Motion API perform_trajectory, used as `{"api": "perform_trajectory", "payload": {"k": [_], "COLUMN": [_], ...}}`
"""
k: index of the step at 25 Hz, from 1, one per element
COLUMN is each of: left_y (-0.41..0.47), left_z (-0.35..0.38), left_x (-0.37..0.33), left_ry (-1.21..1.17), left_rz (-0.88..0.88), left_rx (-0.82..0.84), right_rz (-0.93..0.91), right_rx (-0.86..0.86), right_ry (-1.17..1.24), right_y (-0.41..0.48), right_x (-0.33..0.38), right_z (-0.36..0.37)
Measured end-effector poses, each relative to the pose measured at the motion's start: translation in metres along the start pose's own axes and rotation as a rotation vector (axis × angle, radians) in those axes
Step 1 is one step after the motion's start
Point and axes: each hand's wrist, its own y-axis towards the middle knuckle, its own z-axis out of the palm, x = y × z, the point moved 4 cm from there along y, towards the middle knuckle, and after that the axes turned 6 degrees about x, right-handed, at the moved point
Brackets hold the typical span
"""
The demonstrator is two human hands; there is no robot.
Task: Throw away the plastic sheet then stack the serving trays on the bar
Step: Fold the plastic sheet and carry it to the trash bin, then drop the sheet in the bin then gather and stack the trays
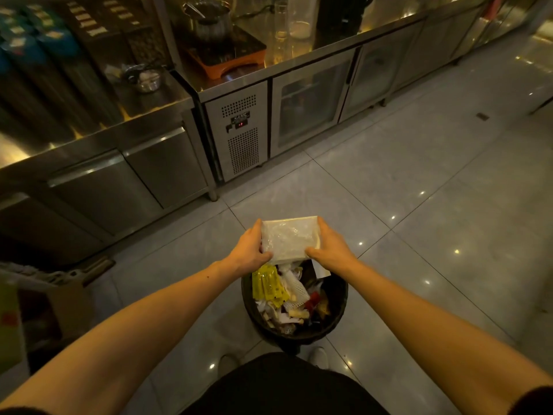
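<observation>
A folded, translucent plastic sheet (288, 239) is held flat between both hands, just above the far rim of a black waste bin (336, 313). My left hand (250, 251) grips its left edge, and my right hand (330, 250) grips its right edge. The bin stands on the floor at my feet, filled with yellow packets, white netting and paper scraps. No serving trays are in view.
A steel counter with drawers (125, 163) and a glass-door under-counter fridge (311, 103) run along the left and back. A pot sits on an orange-trimmed hob (227, 55). A cardboard box (45, 313) stands at the left. Grey floor tiles (434, 205) stretch to the right.
</observation>
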Motion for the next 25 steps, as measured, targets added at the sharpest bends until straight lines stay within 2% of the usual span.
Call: {"api": "perform_trajectory", "payload": {"k": [5, 7, 25], "left_y": [0.006, 0.006, -0.001], "left_z": [0.010, 0.012, -0.002], "left_x": [-0.001, 0.000, -0.007], "left_ry": [0.093, 0.122, 0.144], "left_rz": [-0.042, -0.053, 0.073], "left_rx": [0.128, 0.131, -0.005], "right_rz": [0.159, 0.201, 0.087], "right_rx": [0.068, 0.070, 0.001], "right_ry": [-0.132, -0.159, -0.212], "right_y": [-0.002, -0.003, -0.001], "right_x": [-0.023, -0.029, 0.002], "right_z": [-0.004, -0.008, -0.016]}}
